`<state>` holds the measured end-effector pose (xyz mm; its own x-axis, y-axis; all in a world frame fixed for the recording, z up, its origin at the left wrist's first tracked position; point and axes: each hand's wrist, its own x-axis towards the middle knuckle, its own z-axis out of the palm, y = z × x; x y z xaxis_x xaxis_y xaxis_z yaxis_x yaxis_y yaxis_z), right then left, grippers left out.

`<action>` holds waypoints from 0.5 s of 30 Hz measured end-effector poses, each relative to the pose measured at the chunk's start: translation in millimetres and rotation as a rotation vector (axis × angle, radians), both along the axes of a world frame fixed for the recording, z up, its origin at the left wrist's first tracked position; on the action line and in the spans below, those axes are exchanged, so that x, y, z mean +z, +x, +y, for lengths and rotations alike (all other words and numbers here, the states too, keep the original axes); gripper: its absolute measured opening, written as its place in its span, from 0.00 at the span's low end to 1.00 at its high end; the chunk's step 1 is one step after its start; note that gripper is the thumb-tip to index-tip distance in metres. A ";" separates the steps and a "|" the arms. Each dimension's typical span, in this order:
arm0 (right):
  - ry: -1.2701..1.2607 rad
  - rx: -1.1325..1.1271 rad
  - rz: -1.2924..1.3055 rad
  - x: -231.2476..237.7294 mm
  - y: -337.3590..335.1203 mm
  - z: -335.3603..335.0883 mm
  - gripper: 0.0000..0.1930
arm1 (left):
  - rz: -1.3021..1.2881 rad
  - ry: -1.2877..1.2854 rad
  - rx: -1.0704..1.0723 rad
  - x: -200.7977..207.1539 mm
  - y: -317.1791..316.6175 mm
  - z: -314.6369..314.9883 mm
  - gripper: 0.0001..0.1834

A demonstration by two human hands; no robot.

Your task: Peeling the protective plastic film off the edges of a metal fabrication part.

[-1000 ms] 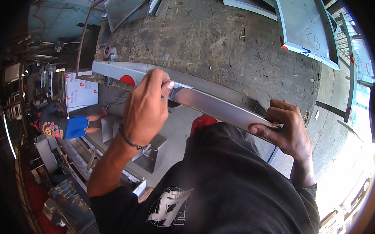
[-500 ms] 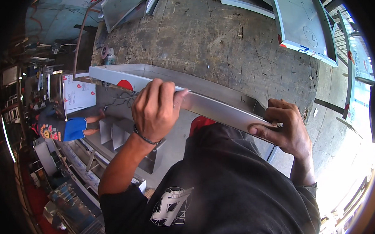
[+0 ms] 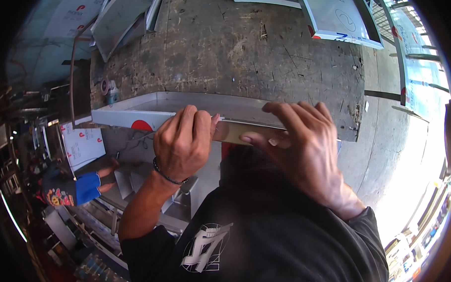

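Your right hand (image 3: pixel 307 145) had just moved from the right end of the metal tray (image 3: pixel 224 102) toward its middle, fingers spread, so only your left hand (image 3: pixel 183 145) clearly held it, curled over the front edge. The tray sat at the near edge of the table (image 3: pixel 222 54).

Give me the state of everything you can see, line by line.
Scarred grey-brown wooden workbench: scratched, stained.
Long shallow silver metal tray: lying along bench's near edge.
White red-dotted protective film: covering tray's near wall at left.
Left bare hand: fingers curled at that wall, grip hidden.
Right bare hand: open, thumb apart.
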<state>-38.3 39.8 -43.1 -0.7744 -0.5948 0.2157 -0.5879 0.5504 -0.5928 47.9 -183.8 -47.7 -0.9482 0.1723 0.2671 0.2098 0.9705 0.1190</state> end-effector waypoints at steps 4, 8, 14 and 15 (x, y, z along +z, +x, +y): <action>0.019 0.046 0.054 -14.9 3.1 -4.8 0.24 | -0.019 -0.044 -0.056 0.6 -3.3 -6.8 0.14; 0.058 0.088 0.044 -13.2 -2.4 0.4 0.23 | -0.053 0.008 -0.046 5.7 -11.4 -12.2 0.12; 0.026 0.122 0.062 -13.6 -10.4 -2.5 0.25 | -0.092 -0.030 -0.079 12.5 -29.5 -29.2 0.12; 0.003 0.123 0.065 -13.4 -11.5 -2.3 0.25 | -0.109 -0.049 -0.082 13.6 -32.7 -32.1 0.13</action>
